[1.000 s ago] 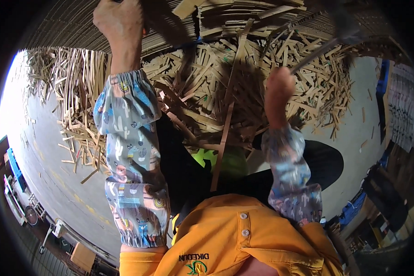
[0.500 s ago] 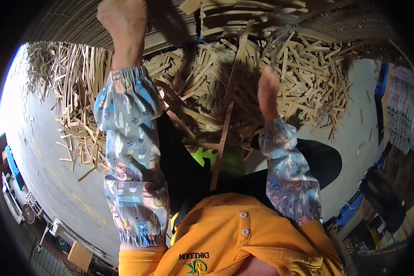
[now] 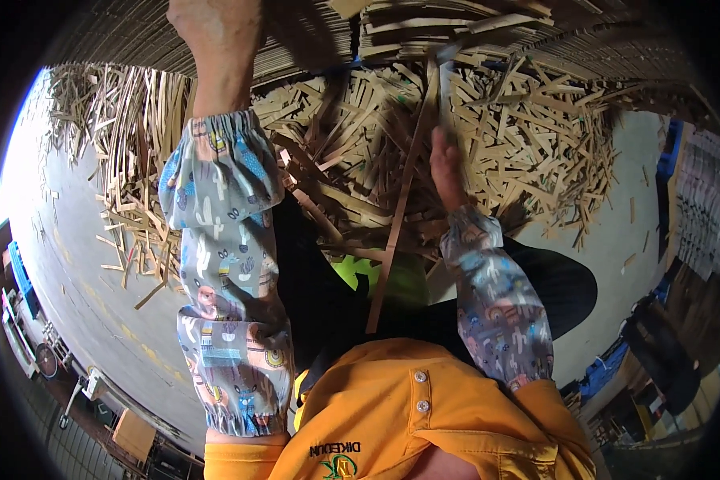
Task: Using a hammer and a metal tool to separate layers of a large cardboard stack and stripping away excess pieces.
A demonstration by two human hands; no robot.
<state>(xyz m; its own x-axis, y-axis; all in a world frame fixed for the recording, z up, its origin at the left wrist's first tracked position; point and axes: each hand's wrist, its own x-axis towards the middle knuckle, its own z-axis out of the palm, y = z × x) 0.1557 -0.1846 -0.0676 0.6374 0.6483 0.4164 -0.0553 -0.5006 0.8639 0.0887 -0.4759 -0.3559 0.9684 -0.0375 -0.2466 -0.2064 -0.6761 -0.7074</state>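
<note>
At the upper left, my left hand [image 3: 214, 32] reaches over a stack of cardboard sheets [image 3: 120, 48]; its fingers are cut off by the top of the picture. My right hand [image 3: 449, 166] is closed round a long, narrow, silver-grey tool [image 3: 446, 92], blurred by motion, so its exact kind does not show. The tool's far end comes up to the edge of the stacked cardboard. Just left of that hand, a long cardboard strip [image 3: 400, 204] slants down from the stack towards my lap.
A heap of loose cardboard strips [image 3: 528, 152] spreads below the stack, with more strips [image 3: 148, 160] at the left on the grey floor [image 3: 96, 264]. Under the strips in front of me is a bright green thing [image 3: 400, 284]. Bundled stacks [image 3: 700, 192] stand at the right.
My right hand has swung left and slightly upward with the tool, closer to the long strip. The left hand has hardly moved. The strip's upper part has shifted slightly.
</note>
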